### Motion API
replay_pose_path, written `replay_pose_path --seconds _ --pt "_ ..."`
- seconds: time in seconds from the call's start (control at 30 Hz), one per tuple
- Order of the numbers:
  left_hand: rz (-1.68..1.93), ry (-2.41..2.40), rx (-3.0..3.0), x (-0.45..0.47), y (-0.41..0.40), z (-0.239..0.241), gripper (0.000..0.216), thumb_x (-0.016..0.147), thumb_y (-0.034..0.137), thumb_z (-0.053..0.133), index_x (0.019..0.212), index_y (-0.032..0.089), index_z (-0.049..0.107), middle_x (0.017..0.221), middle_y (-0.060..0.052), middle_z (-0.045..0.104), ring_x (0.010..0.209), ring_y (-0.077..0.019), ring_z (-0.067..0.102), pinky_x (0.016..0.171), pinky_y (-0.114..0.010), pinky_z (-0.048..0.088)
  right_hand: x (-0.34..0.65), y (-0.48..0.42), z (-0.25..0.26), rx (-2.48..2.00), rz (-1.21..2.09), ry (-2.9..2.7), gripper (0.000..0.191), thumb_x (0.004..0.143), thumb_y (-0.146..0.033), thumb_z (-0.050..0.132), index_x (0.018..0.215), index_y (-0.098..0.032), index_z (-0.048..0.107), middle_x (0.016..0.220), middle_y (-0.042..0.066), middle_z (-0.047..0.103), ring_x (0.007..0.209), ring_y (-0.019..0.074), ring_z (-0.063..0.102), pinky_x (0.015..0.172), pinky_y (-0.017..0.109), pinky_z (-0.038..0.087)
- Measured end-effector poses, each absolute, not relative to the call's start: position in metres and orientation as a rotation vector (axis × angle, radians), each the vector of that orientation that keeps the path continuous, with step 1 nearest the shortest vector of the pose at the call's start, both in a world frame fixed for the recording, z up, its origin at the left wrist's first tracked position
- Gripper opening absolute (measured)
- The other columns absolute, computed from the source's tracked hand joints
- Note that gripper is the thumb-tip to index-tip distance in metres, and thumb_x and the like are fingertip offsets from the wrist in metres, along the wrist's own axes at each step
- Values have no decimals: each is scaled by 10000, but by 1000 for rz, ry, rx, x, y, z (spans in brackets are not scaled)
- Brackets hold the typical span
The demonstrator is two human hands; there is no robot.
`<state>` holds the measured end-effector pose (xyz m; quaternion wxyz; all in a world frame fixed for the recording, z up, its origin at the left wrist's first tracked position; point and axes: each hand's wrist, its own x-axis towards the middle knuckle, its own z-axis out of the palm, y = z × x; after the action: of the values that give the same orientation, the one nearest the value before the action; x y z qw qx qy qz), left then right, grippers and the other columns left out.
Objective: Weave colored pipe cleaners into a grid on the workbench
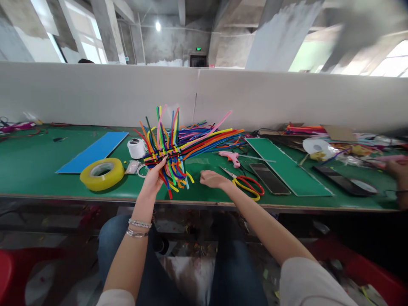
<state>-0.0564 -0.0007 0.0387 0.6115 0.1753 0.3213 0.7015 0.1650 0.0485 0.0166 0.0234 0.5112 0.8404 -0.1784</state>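
Observation:
My left hand (155, 176) is closed on a woven bundle of pipe cleaners (174, 154), with the thumb on top of the weave. Many colours cross in its checkered middle, and loose ends fan out upward, downward and far to the right. Curled into a fist, my right hand (210, 178) is close to the table, right of the bundle's lower ends and apart from them. Whatever its fingers hold, if anything, is hidden. Scissors (247, 184) with red and yellow handles lie just right of it. Behind them is a pink glue gun (231, 157) with a glue stick.
A yellow tape roll (102, 173), white thread spool (136, 148) and blue board (95, 151) are on the left. Rightward lie a phone (270, 178), a green board (290, 168) and craft clutter. Another person's hand (400, 172) shows at the right edge. A white partition (127, 93) stands behind.

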Motion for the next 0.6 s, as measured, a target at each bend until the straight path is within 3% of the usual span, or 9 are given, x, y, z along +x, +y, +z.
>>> replay_pose_path --seconds 0.17,0.33,0.4,0.47,0.53,0.6 --pt "1623 745 419 -52 -3 42 270 797 31 543 1015 135 664 922 -57 718 935 -185 655 879 -287 520 173 51 13 1578 -583 2639 117 789 -271 463 723 -181 495 801 34 578 718 138 507 605 230 342" --pt "1614 719 416 -51 1 40 330 745 31 618 1055 138 650 944 -64 714 924 -198 659 877 -292 522 184 48 9 1609 -655 2747 385 737 -548 530 844 -181 484 799 9 555 674 137 484 565 245 370" --pt "1604 712 410 -51 2 39 358 731 39 641 1071 147 643 949 -60 713 920 -200 660 875 -293 523 187 48 3 1733 -571 2866 521 671 -605 584 938 -167 492 904 44 570 777 173 523 660 286 427" --pt "1606 710 400 -52 2 39 368 728 48 650 1080 156 640 953 -57 712 923 -201 659 873 -291 525 187 49 -7 1895 -367 2969 648 648 -622 604 1075 -148 490 1108 111 542 1005 239 515 854 361 420" --pt "1606 710 396 -52 1 40 368 731 51 649 1082 161 640 957 -54 712 933 -201 656 872 -287 525 184 48 -18 1907 -244 3007 719 721 -612 541 1232 -116 437 1314 164 429 1235 281 378 1021 411 310" --pt "1606 709 400 -51 0 42 361 735 48 642 1079 159 642 961 -53 711 941 -200 653 871 -281 525 175 40 -27 1704 -296 3015 695 829 -571 409 1318 -78 380 1403 180 351 1331 272 260 1086 421 233"
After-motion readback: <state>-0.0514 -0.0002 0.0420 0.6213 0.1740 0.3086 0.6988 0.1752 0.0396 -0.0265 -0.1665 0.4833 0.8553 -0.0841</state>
